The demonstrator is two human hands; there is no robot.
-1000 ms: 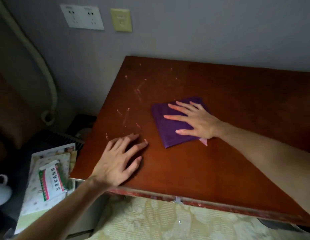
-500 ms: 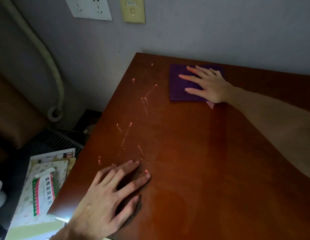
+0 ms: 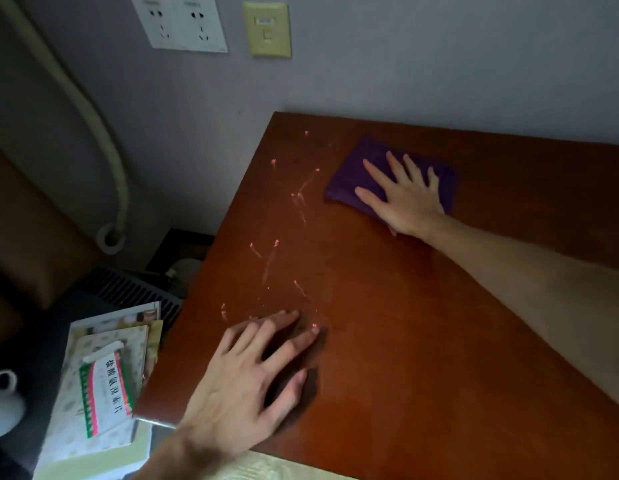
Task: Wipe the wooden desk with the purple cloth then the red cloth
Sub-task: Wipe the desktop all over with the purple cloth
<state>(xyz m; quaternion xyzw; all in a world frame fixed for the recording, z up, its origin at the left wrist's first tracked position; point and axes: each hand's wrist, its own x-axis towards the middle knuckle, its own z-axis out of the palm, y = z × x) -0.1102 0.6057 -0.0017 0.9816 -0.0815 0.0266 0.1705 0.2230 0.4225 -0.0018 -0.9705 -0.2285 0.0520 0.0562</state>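
The folded purple cloth (image 3: 349, 178) lies flat on the wooden desk (image 3: 405, 323) near its far left corner. My right hand (image 3: 405, 199) presses down on the cloth with fingers spread, pointing toward the wall. My left hand (image 3: 245, 382) rests flat on the desk near its front left corner, fingers apart, holding nothing. Pale pink scratch marks (image 3: 301, 195) run across the desk's left side between the two hands. No red cloth is in view.
A wall with two white sockets (image 3: 181, 24) and a yellow switch plate (image 3: 266, 29) stands behind the desk. Left of the desk, lower down, lie a stack of papers and a medicine box (image 3: 103, 386), a white jug (image 3: 3, 403) and a pale hose (image 3: 107, 174).
My right hand has slid the purple cloth from the desk's middle to the far edge, then slightly back and right. My left hand has stayed planted near the front left corner.
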